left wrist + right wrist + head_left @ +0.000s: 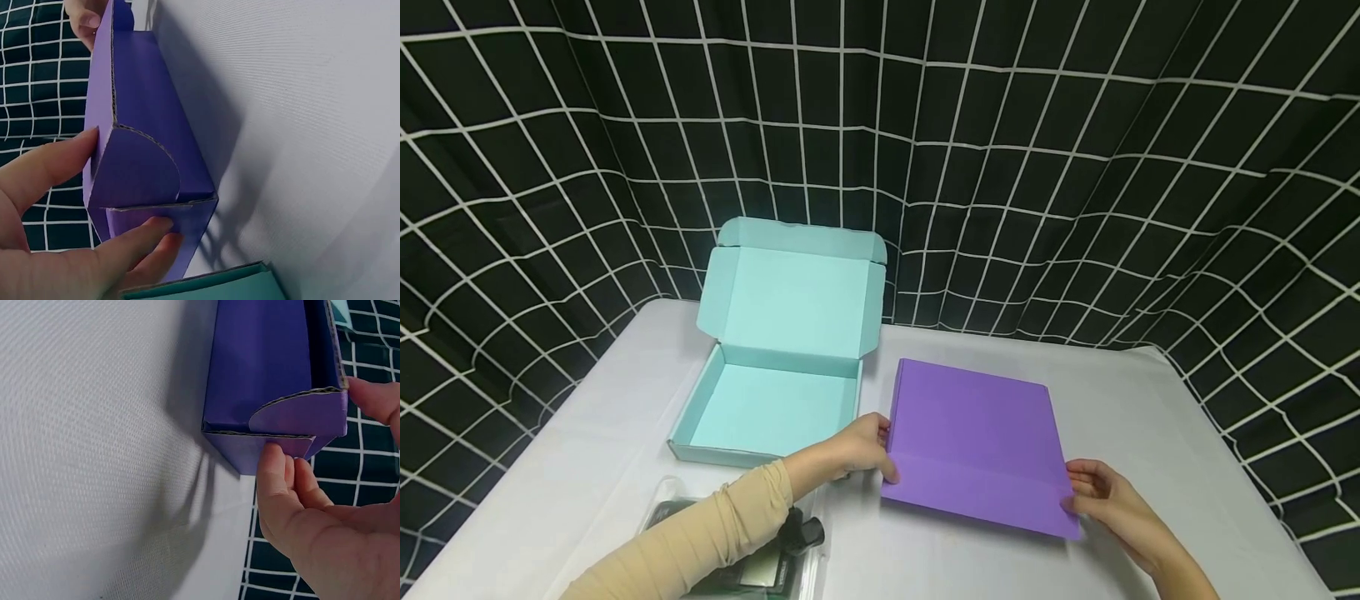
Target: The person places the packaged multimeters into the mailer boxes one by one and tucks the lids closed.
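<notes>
A purple cardboard box point(977, 433) sits on the white table with its lid lowered and the front flap point(970, 492) sticking out toward me. At its left front corner, my left hand point(861, 447) pinches the box: thumb on the lid's flap, fingertips against the side wall point(156, 234). My right hand point(1108, 504) holds the opposite corner, thumb at the flap's edge and fingertips on the side wall point(284, 445). Both wrist views show a rounded side tab point(137, 165) folded down from the lid, and the gap along the front. The box's inside is mostly hidden.
Left of the purple box, a light teal box point(775, 408) stands with its lid raised. Under my left forearm lies a clear plastic package point(816, 575) with dark items, partly hidden. A black curtain with a white grid point(880, 150) hangs behind the table point(1150, 400).
</notes>
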{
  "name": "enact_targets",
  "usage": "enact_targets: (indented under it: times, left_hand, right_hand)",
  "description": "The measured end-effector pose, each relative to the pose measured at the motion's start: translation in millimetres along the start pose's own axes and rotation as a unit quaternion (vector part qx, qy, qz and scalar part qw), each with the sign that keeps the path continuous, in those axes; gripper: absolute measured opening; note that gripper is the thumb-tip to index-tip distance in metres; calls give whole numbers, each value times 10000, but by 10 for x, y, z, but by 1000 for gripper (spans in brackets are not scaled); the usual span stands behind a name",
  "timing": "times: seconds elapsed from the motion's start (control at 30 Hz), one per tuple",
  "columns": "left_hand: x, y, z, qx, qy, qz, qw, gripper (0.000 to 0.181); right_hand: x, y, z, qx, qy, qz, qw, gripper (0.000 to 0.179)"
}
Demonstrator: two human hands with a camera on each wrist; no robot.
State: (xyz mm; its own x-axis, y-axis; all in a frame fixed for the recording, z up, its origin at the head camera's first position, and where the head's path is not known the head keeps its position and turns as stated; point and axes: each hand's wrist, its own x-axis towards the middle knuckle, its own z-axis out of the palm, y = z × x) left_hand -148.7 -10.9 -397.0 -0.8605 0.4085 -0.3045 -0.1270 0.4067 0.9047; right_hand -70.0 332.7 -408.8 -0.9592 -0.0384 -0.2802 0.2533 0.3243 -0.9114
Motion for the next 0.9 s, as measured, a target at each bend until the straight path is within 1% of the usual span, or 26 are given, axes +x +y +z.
enact_targets:
  times: [0.1,0.2,0.4,0.6,0.77,0.9]
  left_hand:
    - [8,-31,18,-116,29,55,9999,72]
    - [14,-54,39,-84,63,162,9998,72]
    - [17,-70,73,349,191,366,9985,72]
    - [15,-78,104,814,442,635,9937,71]
    - [14,-64,121,997,547,549,9920,77]
    - [20,-34,126,1242,496,429,9901,83]
  right_hand:
    - [-5,8,13,-43,-1,-80,10000,64]
    - [-6,20,10,-155,-31,-120,9998,66]
    - [2,22,19,-448,47,-138,9989,69]
    - [13,6,54,-598,152,-192,9979,72]
    - [26,7,70,-644,142,-140,9977,75]
    - [27,24,52,-595,2,-69,9982,80]
